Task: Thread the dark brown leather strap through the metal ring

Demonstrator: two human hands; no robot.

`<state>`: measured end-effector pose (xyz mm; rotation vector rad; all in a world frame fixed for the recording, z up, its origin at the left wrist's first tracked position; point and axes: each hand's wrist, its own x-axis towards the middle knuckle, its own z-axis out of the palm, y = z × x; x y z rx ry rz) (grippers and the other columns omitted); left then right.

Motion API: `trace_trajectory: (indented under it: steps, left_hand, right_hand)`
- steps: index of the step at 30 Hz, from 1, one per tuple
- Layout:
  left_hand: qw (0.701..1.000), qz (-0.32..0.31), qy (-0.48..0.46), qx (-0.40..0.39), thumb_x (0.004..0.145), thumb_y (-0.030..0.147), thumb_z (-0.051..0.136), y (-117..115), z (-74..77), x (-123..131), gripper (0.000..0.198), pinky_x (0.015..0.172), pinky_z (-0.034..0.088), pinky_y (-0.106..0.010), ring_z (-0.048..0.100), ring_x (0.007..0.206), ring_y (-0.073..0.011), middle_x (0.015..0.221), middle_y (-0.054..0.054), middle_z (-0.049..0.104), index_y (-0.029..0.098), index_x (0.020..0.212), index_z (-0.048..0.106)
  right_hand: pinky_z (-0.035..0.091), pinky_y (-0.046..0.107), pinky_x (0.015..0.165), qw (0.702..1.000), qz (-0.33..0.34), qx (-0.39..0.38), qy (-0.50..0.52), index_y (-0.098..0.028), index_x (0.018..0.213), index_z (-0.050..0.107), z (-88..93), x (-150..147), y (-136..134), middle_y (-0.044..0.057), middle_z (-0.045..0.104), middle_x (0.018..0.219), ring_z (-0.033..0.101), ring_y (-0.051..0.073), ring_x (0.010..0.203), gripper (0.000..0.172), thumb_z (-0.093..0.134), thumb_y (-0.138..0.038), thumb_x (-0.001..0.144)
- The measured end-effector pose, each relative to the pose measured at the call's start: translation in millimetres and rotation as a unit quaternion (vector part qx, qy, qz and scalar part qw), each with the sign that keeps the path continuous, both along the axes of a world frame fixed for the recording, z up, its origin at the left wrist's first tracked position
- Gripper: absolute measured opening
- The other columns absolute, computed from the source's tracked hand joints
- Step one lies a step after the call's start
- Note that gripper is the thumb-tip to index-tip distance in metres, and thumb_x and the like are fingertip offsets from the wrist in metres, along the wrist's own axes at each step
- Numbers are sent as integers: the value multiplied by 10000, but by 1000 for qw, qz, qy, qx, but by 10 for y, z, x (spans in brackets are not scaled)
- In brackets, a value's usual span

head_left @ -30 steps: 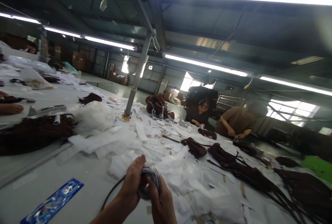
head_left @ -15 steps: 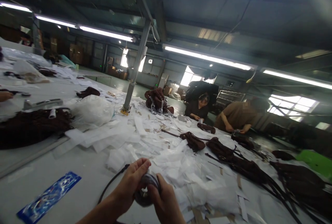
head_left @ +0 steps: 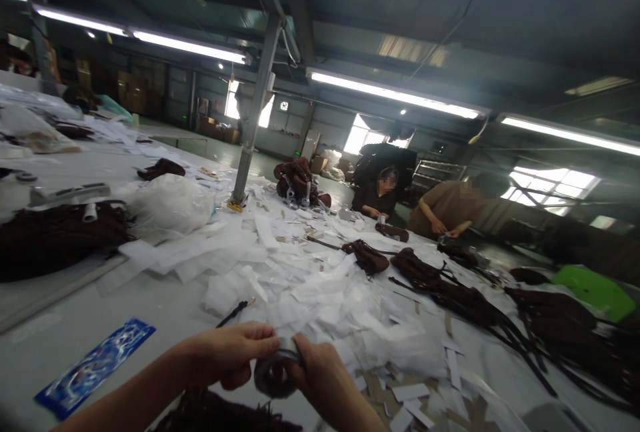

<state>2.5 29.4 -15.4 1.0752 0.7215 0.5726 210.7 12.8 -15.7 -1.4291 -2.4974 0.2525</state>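
Low in the view, my left hand (head_left: 235, 353) and my right hand (head_left: 323, 369) meet at a grey tape roll (head_left: 274, 380). My right hand is wrapped round the roll, its thumb at the ring. With closed fingers my left hand pinches the end of a short pale strip (head_left: 288, 344) that stretches between the hands at the roll's top. Beneath my forearms lies a dark brown fringed bag (head_left: 225, 413), partly out of view. Its dark strap (head_left: 235, 312) shows beyond my left hand.
A blue printed packet (head_left: 97, 369) lies at the left. White paper scraps (head_left: 300, 279) cover the table's middle, with brown bags (head_left: 435, 282) to the right. A metal post (head_left: 253, 119) rises from the table. Across it, two people (head_left: 445, 209) work with their hands.
My left hand has moved from the roll's side to the pale strip, its forearm now lying flatter. The view has shifted slightly, and the fringed bag shows below.
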Motion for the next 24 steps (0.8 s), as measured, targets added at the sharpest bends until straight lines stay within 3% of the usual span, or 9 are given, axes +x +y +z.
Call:
trace_trajectory:
  steps: [3,8,11,14,17,20,22,24]
  left_hand:
    - [996,-23,-56,-58,762,520,662,-72,-48,15,333,293,106,-157,321,279,-9,743,-36,657,206,839,579]
    - [987,-11,-138,-82,782,483,662,-131,-315,123,330,292,172,-152,398,302,-15,791,-3,639,203,923,560]
    - [985,29,-145,-92,784,471,667,-89,-436,186,316,281,116,-136,302,274,21,744,36,607,203,890,537]
    - [982,80,-145,-96,794,431,670,32,-446,180,285,275,76,-122,235,261,35,701,48,592,200,846,513]
    - [976,130,-138,-106,775,374,699,188,-417,85,272,266,95,-111,249,258,32,701,34,609,192,826,503]
    - [971,151,-130,-131,775,311,694,311,-460,-46,226,265,112,-103,260,258,30,689,29,617,184,824,513]
    - [966,158,-138,-154,797,285,664,342,-546,-122,178,272,115,-98,256,260,34,683,23,624,175,806,524]
    - [956,163,-154,-188,820,277,631,314,-664,-176,165,281,116,-99,241,258,38,621,23,606,153,760,538]
  right_hand:
    - [245,245,504,1000,9,-16,12,-214,836,533,17,-7,-3,8,663,673,594,163,611,92,498,-277,894]
    - [236,248,523,995,12,-45,91,-201,823,571,-54,76,0,-13,596,637,531,138,585,179,480,-329,908]
    - [303,242,570,962,-2,-116,249,-202,834,614,-146,178,93,-31,572,642,525,137,622,188,578,-385,847]
    - [413,268,670,918,-31,-157,362,-202,1106,585,-295,362,206,13,635,795,581,160,728,432,483,-553,875]
    - [479,323,715,884,-83,-186,420,-135,1249,494,-548,532,187,123,660,973,637,192,837,698,136,-638,925]
    - [500,335,726,847,-116,-239,461,-102,1148,585,-938,534,3,161,678,992,657,215,892,731,156,-649,924]
    - [492,287,637,808,-140,-270,504,-105,989,657,-1237,437,-141,114,699,815,661,187,733,693,289,-684,891]
    - [378,223,431,791,-190,-257,522,-130,655,616,-1510,316,-245,17,558,480,517,124,425,700,358,-763,810]
